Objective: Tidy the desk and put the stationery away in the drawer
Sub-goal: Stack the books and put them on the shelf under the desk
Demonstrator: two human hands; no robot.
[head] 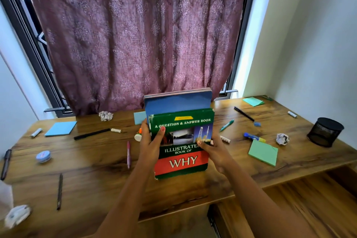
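Wood-grain worktop [96, 170] fills a nook between pale walls, its far edge against a patterned mauve curtain [135, 35]. At the right the near edge steps down to a lower wooden panel [299, 208]. Bare wood lies between the books and the near edge.

Both hands grasp books held upright at the worktop's middle. The left hand [152, 141] and right hand [214, 150] clasp the side edges, thumbs on the glossy green book [181, 160]. A taller blue book [173, 102] stands behind it.

Four square sticky-note pads lie flat: left blue pad [60, 128], rear blue pad [139, 117], far green pad [253, 101], near green pad [263, 152]. Three crumpled balls are scattered: far paper ball [105, 116], right paper ball [282, 138], front-left paper ball [17, 215].

Slim pens lie loose: black marker [91, 134], pink pen [128, 154], teal pen [227, 125], black pen [243, 113]. One round black mesh cup [325, 131] stands near the right wall.
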